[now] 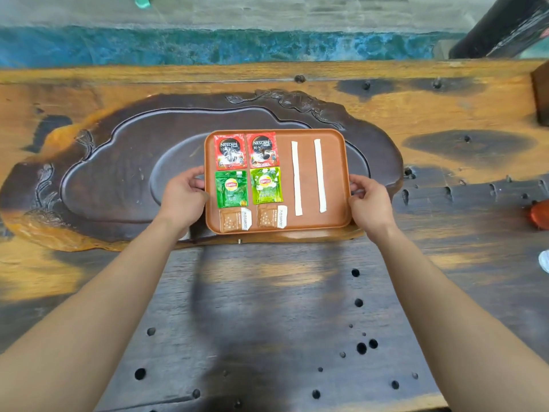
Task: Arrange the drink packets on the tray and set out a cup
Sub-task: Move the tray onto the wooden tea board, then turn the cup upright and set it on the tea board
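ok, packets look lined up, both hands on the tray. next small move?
Probably let go of the tray and go for a cup. The packets and two white sticks already lie in neat rows, both hands only grip its edges, and no cup is in view.

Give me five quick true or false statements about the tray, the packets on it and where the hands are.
1. Both hands grip the tray: left hand, right hand. True.
2. The red packets lie nearest the person. False: they lie farthest; the brown packets are nearest.
3. Two white sticks lie right of the packets. True.
4. A cup stands on the tray. False: none is visible.
5. The green packets number three. False: two.
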Demonstrator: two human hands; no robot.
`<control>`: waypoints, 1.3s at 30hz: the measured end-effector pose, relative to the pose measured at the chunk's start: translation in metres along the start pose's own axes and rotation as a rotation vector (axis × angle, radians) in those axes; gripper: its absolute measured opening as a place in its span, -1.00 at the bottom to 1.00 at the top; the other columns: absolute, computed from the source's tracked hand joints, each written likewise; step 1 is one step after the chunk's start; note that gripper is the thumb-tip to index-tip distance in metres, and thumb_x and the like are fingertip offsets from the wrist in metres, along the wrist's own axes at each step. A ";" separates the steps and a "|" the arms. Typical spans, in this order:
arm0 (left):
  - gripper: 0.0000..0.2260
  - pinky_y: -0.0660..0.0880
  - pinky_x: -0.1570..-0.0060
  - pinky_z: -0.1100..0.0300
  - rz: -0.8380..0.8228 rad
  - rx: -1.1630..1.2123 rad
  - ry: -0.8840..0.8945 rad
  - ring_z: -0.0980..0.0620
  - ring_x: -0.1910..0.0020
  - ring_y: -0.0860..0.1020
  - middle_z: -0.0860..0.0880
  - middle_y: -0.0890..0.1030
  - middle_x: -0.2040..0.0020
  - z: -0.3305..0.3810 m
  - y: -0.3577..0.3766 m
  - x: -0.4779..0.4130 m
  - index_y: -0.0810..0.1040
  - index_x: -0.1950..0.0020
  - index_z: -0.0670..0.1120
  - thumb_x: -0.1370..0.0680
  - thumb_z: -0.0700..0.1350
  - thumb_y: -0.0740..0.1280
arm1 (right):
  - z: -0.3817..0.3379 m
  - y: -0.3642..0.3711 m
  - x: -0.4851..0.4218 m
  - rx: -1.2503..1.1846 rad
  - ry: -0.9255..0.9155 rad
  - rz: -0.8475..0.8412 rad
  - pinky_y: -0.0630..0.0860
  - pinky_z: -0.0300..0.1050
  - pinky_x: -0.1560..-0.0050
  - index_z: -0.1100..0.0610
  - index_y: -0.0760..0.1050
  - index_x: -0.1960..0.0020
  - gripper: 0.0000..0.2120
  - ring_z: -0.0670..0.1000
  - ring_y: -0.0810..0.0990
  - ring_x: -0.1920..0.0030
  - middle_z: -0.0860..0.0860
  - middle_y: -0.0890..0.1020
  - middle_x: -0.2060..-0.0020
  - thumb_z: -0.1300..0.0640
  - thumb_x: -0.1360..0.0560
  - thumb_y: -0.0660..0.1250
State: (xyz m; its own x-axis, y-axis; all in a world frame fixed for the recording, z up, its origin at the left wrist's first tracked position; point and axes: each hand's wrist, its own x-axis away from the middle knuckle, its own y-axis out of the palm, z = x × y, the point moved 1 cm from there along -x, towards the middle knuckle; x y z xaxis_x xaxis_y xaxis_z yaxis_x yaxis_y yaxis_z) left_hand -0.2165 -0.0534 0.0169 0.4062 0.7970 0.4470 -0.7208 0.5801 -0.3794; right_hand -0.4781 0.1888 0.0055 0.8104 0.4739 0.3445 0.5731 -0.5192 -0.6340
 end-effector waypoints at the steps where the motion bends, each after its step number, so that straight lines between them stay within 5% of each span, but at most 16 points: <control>1: -0.45 0.55 0.18 0.24 -0.005 0.003 -0.003 0.06 0.21 0.59 -0.02 0.58 0.19 0.001 0.001 -0.004 0.53 -0.36 -0.13 -0.44 -0.53 0.21 | -0.001 0.001 -0.004 0.015 0.006 -0.001 0.60 0.00 -0.08 0.00 0.57 -0.28 -0.46 0.06 0.65 -0.01 0.04 0.67 -0.01 0.34 -0.47 0.04; 6: -0.47 0.53 0.32 0.36 -0.008 0.018 -0.001 0.17 0.29 0.63 0.01 0.61 0.23 0.006 0.007 -0.015 0.57 -0.27 -0.03 -0.46 -0.52 0.21 | -0.004 0.006 -0.020 0.045 0.000 -0.009 0.58 -0.04 -0.15 0.03 0.55 -0.31 -0.46 0.05 0.63 -0.05 0.06 0.67 -0.04 0.37 -0.49 0.04; 11: -0.46 0.60 0.12 0.13 -0.031 0.038 0.007 0.03 0.13 0.69 -0.03 0.66 0.18 0.002 0.010 -0.026 0.59 -0.23 0.03 -0.45 -0.50 0.22 | -0.006 0.006 -0.029 0.042 -0.009 -0.001 0.55 -0.12 -0.11 0.07 0.54 -0.34 -0.44 0.05 0.62 -0.05 0.08 0.65 -0.03 0.39 -0.48 0.02; 16: -0.45 0.59 0.10 0.13 -0.036 0.068 0.026 0.01 0.11 0.67 -0.02 0.64 0.18 0.002 0.013 -0.028 0.58 -0.10 0.15 -0.45 -0.50 0.21 | -0.009 0.006 -0.028 0.027 -0.007 0.003 0.53 -0.14 -0.07 0.09 0.53 -0.33 -0.45 0.03 0.62 -0.02 0.00 0.64 0.07 0.43 -0.48 0.03; 22: -0.50 0.60 0.12 0.13 -0.043 0.099 0.021 -0.01 0.05 0.68 -0.10 0.65 0.07 -0.001 0.014 -0.027 0.58 -0.20 0.04 -0.47 -0.48 0.21 | -0.007 0.007 -0.027 0.058 0.020 -0.005 0.59 0.12 -0.20 0.02 0.53 -0.30 -0.42 0.01 0.62 -0.04 0.02 0.62 -0.05 0.32 -0.39 0.04; 27: -0.49 0.55 0.27 0.31 -0.020 0.104 -0.010 0.02 0.09 0.64 -0.10 0.62 0.06 -0.008 0.013 -0.028 0.57 -0.29 -0.06 -0.45 -0.47 0.22 | -0.008 0.007 -0.023 0.093 0.037 0.001 0.54 0.14 -0.26 0.00 0.48 -0.36 -0.44 0.06 0.59 -0.12 0.04 0.59 -0.15 0.33 -0.44 0.09; 30: -0.49 0.62 0.00 0.10 -0.002 0.098 -0.029 -0.03 -0.01 0.63 -0.13 0.61 -0.01 -0.014 0.011 -0.028 0.51 -0.38 -0.07 -0.47 -0.42 0.25 | -0.007 0.008 -0.020 0.098 0.033 0.003 0.53 0.16 -0.27 0.02 0.45 -0.39 -0.46 0.08 0.59 -0.13 0.05 0.56 -0.18 0.33 -0.47 0.13; 33: -0.54 0.53 -0.26 -0.06 0.010 0.080 -0.046 0.01 -0.03 0.55 0.04 0.53 0.07 -0.018 0.007 -0.026 0.48 -0.41 -0.10 -0.53 -0.38 0.30 | -0.008 0.008 -0.015 0.119 0.032 0.036 0.50 0.18 -0.31 0.11 0.39 -0.45 -0.51 0.13 0.58 -0.19 0.09 0.49 -0.29 0.30 -0.52 0.17; 36: -0.58 0.51 -0.29 -0.11 0.037 0.048 -0.021 0.02 -0.02 0.56 0.08 0.52 0.07 -0.023 -0.002 -0.019 0.49 -0.38 -0.07 -0.54 -0.33 0.30 | -0.012 0.012 -0.002 0.172 -0.019 0.117 0.48 0.19 -0.31 0.14 0.38 -0.45 -0.54 0.19 0.56 -0.20 0.12 0.47 -0.33 0.24 -0.55 0.20; 39: -0.60 0.52 -0.23 0.07 0.081 -0.039 0.023 0.11 0.14 0.53 0.06 0.51 0.06 -0.028 -0.018 -0.001 0.49 -0.38 -0.08 -0.55 -0.27 0.32 | -0.021 0.023 0.024 0.265 -0.132 0.217 0.44 0.21 -0.28 0.15 0.44 -0.37 -0.62 0.21 0.48 -0.24 0.15 0.52 -0.26 0.20 -0.55 0.21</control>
State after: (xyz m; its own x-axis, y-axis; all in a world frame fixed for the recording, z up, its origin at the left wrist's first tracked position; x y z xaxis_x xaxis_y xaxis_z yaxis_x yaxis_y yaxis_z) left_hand -0.1883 -0.0602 0.0005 0.3604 0.8452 0.3947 -0.7298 0.5190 -0.4450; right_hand -0.4428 0.1734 0.0141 0.8771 0.4695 0.1013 0.3243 -0.4235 -0.8459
